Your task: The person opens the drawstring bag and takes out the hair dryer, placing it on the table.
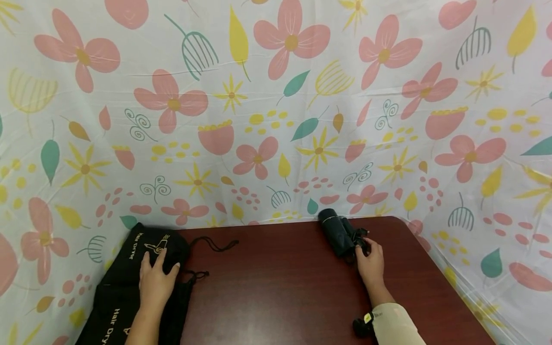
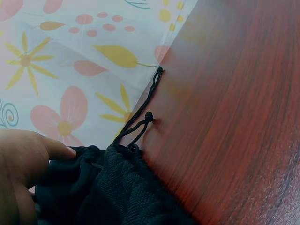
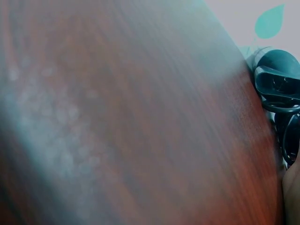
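Note:
On the left lie two black drawstring bags, the farther bag (image 1: 125, 263) and the nearer bag (image 1: 101, 306), both printed "Hair Dryer" in gold. My left hand (image 1: 157, 280) rests on the farther bag with its fingers spread. In the left wrist view, a fingertip touches the gathered black cloth (image 2: 112, 187). At the table's far right, a black hair dryer (image 1: 336, 235) lies on its side with its cord bunched beside it. My right hand (image 1: 371, 261) grips the hair dryer at its cord side; part of the grip is hidden. The right wrist view catches the hair dryer (image 3: 276, 84) only at its edge.
The dark red wooden table (image 1: 267, 287) has a rounded far right corner. A white flower-printed curtain (image 1: 276, 120) stands directly behind the table and along both sides. Black drawstrings (image 1: 215, 245) trail from the bags onto the table.

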### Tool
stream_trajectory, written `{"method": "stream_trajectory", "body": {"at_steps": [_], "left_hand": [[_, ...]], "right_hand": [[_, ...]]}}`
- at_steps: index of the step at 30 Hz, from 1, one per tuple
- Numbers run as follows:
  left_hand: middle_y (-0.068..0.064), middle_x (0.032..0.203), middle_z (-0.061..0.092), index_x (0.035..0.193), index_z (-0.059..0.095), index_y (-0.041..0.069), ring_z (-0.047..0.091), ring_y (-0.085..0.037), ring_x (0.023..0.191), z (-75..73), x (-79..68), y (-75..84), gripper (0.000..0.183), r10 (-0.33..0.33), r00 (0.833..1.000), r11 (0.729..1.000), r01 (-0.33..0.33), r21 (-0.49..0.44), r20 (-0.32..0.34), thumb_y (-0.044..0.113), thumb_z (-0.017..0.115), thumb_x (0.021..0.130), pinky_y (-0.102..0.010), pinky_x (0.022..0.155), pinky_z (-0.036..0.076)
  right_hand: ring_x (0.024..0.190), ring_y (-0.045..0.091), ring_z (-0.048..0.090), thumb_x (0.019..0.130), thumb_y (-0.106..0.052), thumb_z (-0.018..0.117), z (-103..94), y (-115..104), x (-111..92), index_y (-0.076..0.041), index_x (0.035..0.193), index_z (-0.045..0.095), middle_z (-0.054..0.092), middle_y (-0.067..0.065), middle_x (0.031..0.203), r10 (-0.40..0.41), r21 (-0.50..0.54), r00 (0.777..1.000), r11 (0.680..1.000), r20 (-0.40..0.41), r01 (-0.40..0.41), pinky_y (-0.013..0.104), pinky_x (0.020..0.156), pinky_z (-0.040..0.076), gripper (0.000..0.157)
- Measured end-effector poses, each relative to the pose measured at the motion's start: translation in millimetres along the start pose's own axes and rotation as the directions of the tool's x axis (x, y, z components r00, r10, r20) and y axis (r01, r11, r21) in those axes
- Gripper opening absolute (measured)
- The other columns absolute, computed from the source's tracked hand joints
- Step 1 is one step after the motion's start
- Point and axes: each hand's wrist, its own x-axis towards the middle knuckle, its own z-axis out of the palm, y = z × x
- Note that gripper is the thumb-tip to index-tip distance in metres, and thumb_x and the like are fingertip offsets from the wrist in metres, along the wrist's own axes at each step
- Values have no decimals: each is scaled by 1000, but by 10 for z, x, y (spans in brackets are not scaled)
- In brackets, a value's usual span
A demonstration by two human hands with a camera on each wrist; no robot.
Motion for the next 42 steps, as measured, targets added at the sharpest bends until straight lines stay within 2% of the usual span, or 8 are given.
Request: {"method": "stream_trajectory", "body": {"at_steps": [9, 20, 29, 38, 42], "left_hand": [[-29, 159, 2, 151, 31, 8, 12, -54, 142, 25, 6, 20, 67, 15, 1000, 1000, -14, -10, 13, 27, 59, 93, -70, 106, 25], [-31, 154, 13, 146, 37, 3, 22, -55, 136, 32, 37, 28, 59, 27, 1000, 1000, -27, -15, -7, 23, 57, 94, -67, 101, 33], [-30, 153, 17, 146, 38, 3, 27, -53, 135, 46, 35, 53, 59, 26, 999, 999, -27, -35, -22, 22, 57, 94, -66, 101, 34], [-30, 152, 21, 145, 41, 5, 31, -52, 133, 52, 11, 101, 56, 32, 999, 998, -34, -59, -34, 20, 58, 94, -64, 101, 36], [-29, 151, 21, 144, 42, 5, 32, -51, 134, 53, 8, 121, 55, 29, 999, 997, -31, -68, -30, 20, 58, 94, -63, 101, 36]], "right_hand": [[108, 34, 53, 96, -23, 56, 7, 12, 1, -7, 135, 51, 49, 20, 128, 6, 8, 1000, 1000, -3, -6, 45, 93, 42, 43], [109, 34, 53, 96, -24, 56, 23, 26, 14, -6, 134, 52, 49, 20, 128, 2, 11, 1000, 1000, -7, -2, 44, 93, 41, 42], [109, 30, 53, 98, -28, 54, 6, 19, 6, -9, 135, 52, 49, 18, 130, 12, 17, 1000, 1000, -6, -12, 39, 90, 40, 42], [103, 18, 50, 99, -37, 52, 2, 11, 12, -12, 134, 53, 50, 14, 125, 61, 69, 998, 996, -27, -59, 24, 86, 38, 43], [106, 20, 51, 98, -38, 52, 0, 4, 24, -11, 134, 53, 49, 15, 126, 59, 77, 998, 995, -20, -57, 24, 87, 38, 44]]}}
